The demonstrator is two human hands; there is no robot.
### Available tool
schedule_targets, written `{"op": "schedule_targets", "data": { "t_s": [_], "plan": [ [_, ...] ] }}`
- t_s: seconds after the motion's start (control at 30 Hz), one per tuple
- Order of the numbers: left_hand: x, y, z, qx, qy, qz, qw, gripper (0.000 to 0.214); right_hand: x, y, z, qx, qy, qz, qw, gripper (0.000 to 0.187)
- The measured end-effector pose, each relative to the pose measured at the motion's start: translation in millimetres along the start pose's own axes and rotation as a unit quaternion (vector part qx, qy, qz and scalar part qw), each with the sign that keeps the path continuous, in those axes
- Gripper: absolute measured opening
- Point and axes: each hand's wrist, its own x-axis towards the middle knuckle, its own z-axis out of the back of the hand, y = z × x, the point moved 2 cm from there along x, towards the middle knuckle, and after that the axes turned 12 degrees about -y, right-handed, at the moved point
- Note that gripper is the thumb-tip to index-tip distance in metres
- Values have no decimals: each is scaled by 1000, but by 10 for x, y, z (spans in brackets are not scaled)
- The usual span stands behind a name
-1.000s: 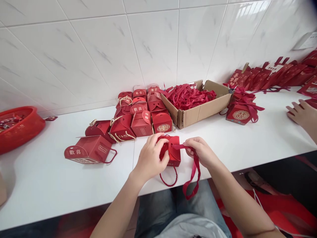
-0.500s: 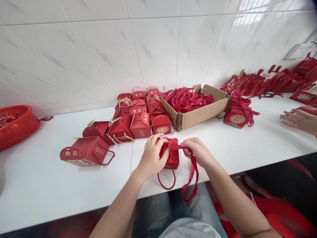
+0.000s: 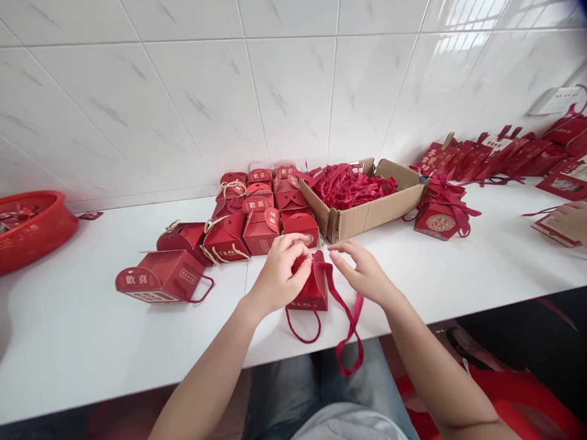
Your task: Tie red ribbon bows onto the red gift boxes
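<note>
A small red gift box (image 3: 316, 294) lies on the white table in front of me, with a dark red cord handle (image 3: 305, 339) looped toward the front edge. My left hand (image 3: 280, 272) is closed on its upper left side, fingers curled over the flaps; the fingertips are partly hidden. From the box's right flap a red ribbon (image 3: 343, 308) runs out and hangs in a loop over the table edge. Just right of the flap is my right hand (image 3: 362, 270), fingers stretched and thumb apart, gripping nothing.
Behind the box stand several closed red gift boxes (image 3: 261, 232). A cardboard box (image 3: 367, 221) of red ribbons is beside them. At left lie a tipped gift box (image 3: 160, 278) and a red basin (image 3: 55, 235). A co-worker's hand (image 3: 571, 221) holds a flat carton at right.
My right hand has let go of the ribbon and opened, so the ribbon now droops from the flap. My left hand stays at the box. The co-worker's hand now has a carton.
</note>
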Motion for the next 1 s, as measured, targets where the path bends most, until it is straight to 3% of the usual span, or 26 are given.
{"op": "schedule_targets", "data": {
  "t_s": [0.17,0.23,0.4,0.5,0.6,0.67,0.83,0.9,1.0],
  "plan": [
    [211,-164,189,-62,23,-12,998,14,229,242,-74,176,170,25,969,35],
    [262,-207,261,-69,9,-17,997,13,289,307,-104,221,198,14,955,34],
    [189,-199,369,-76,-62,-8,995,10,379,425,-38,338,147,-10,930,23],
    [-11,-104,317,-4,-33,20,999,18,436,535,101,353,89,-1,931,20],
    [-231,9,209,73,26,33,996,21,495,703,285,353,25,35,935,19],
    [-328,70,147,96,36,35,994,17,526,836,418,361,-18,66,930,19],
    [-408,158,89,90,-30,39,995,13,540,1059,662,401,-109,147,898,22],
    [-439,188,94,49,-76,68,994,13,516,1017,622,399,-88,139,902,23],
    [-510,242,105,-22,-145,133,980,12,445,789,343,299,25,55,952,28]
  ]
}}
